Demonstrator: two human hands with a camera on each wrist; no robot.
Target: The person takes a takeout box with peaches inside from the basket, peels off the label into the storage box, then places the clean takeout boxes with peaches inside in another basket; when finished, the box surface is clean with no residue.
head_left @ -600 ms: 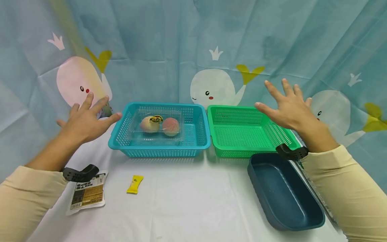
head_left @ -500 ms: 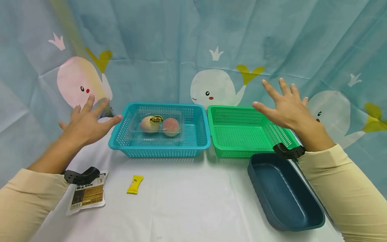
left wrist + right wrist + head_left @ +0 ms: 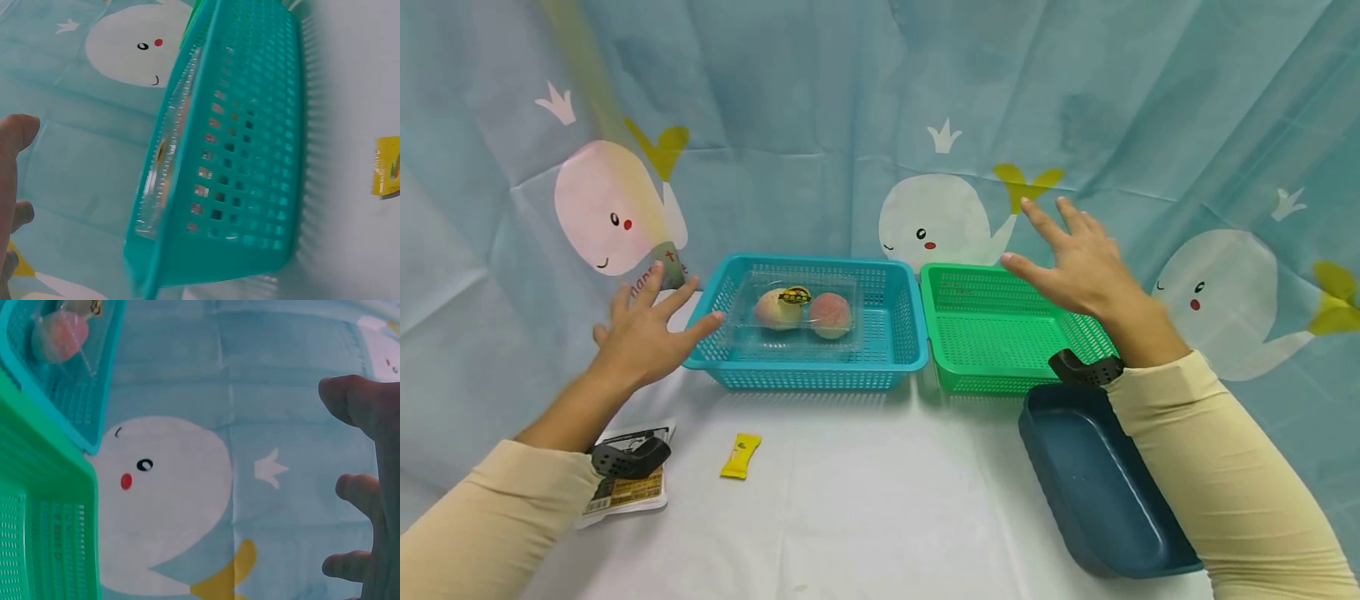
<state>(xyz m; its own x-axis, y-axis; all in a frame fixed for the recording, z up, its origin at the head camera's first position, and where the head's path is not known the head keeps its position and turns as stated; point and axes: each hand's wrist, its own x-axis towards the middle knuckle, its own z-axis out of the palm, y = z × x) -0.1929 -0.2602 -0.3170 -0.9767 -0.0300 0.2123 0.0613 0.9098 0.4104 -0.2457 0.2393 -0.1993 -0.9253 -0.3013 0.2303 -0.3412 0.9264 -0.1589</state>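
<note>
My left hand point(image 3: 651, 333) is raised with fingers spread, its thumb tip overlapping the left rim of the blue basket point(image 3: 808, 377) in the head view. Nothing is in it. My right hand point(image 3: 1078, 267), fingers also spread and holding nothing, hovers above the right part of the green basket point(image 3: 992, 346). Inside the blue basket lies a clear plastic box point(image 3: 745, 333) with two round peach-like fruits point(image 3: 831, 315) and a black-and-yellow label. The left wrist view shows the blue basket's holed side wall point(image 3: 250, 169) close up.
A small yellow packet point(image 3: 741, 456) lies on the white cloth in front of the blue basket. Partly under my left wrist is a flat printed pouch point(image 3: 632, 493). A dark blue tub point(image 3: 1097, 483) stands at right, partly behind my right sleeve. A whale-print curtain point(image 3: 790, 100) hangs behind.
Both hands have moved inward, toward the middle; the left has also come lower. My right forearm now covers more of the dark blue tub. The baskets and packets stay put.
</note>
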